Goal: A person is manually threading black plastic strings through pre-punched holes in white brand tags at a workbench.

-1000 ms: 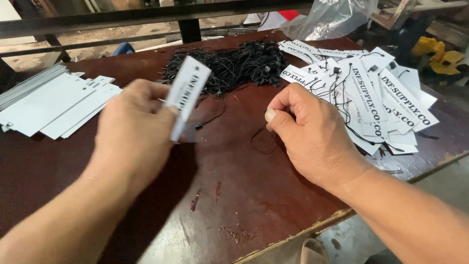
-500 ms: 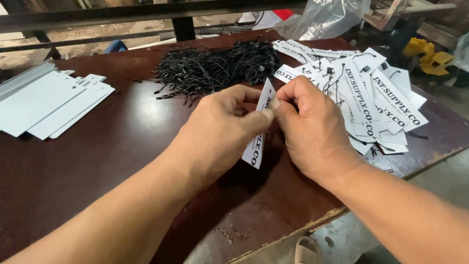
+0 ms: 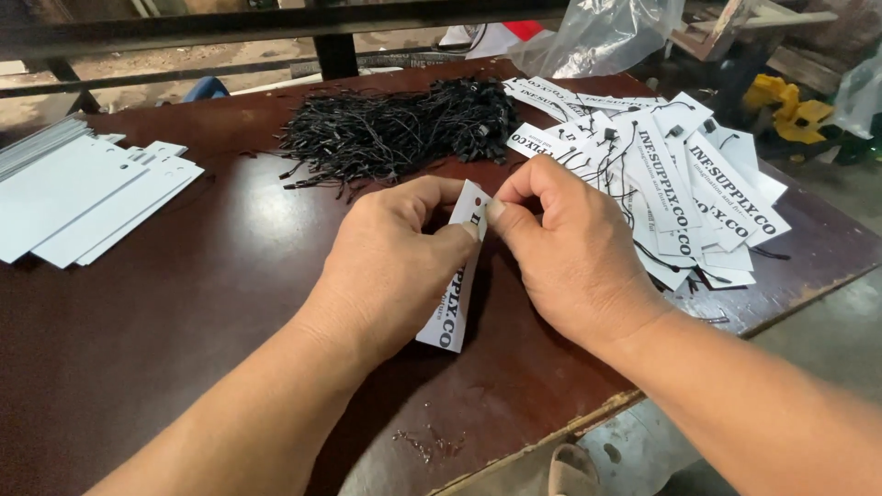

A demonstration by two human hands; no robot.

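My left hand [image 3: 390, 253] pinches a white printed paper tag [image 3: 453, 294] near its top, where a small hole sits. The tag hangs down toward the table. My right hand [image 3: 560, 248] meets it at the tag's top edge, thumb and forefinger pressed together at the hole; a thin black string may be between them, but it is hidden. Behind my hands lies a heap of black string loops [image 3: 395, 129]. To the right lies a pile of white tags [image 3: 689, 193] with black strings through them.
A stack of blank white tags [image 3: 83, 197] lies at the far left of the dark brown table [image 3: 184, 321]. A clear plastic bag [image 3: 602, 37] sits at the back right. The table's chipped front edge [image 3: 588, 413] runs below my right wrist. Yellow objects [image 3: 790, 110] lie beyond the table.
My left hand carried the tag from the left to the middle and met my right hand. Both hands now pinch at the tag's top.
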